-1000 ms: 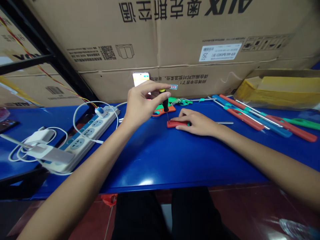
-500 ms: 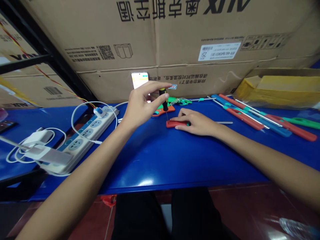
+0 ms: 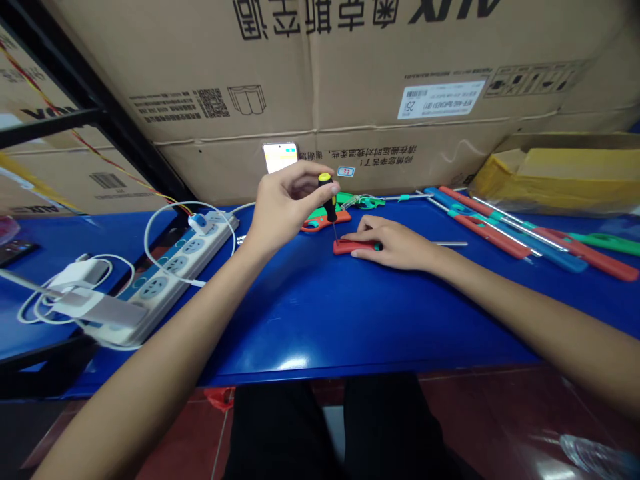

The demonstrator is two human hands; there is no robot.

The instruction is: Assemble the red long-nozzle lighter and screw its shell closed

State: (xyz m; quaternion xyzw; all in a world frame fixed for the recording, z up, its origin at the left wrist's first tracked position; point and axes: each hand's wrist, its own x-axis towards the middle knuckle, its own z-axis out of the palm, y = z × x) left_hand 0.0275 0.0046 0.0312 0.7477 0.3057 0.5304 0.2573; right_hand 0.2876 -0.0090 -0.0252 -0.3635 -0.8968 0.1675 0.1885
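Note:
My left hand (image 3: pixel 286 205) pinches a small black screwdriver (image 3: pixel 331 208) with a yellow cap, held nearly upright. Its thin shaft points down, the tip at the left end of a red plastic handle (image 3: pixel 351 247). Flat on the blue table, that handle lies under the fingers of my right hand (image 3: pixel 393 243), which grip and press it. A metal rod (image 3: pixel 453 244) comes out from beyond the right hand, apparently part of the same tool. Behind the screwdriver lie orange-and-green handle pieces (image 3: pixel 327 219), partly hidden by my left hand.
Several red, blue and green handles with metal rods (image 3: pixel 505 230) lie at the right. A yellow-taped box (image 3: pixel 560 173) stands behind them. On the left are a power strip (image 3: pixel 175 267) and white chargers (image 3: pixel 95 300) with cables. A lit phone (image 3: pixel 280 157) leans against the large carton (image 3: pixel 210 160).
The left index finger has drawn back from over the screwdriver's top, so its yellow cap now shows. The right hand and red handle stay in place.

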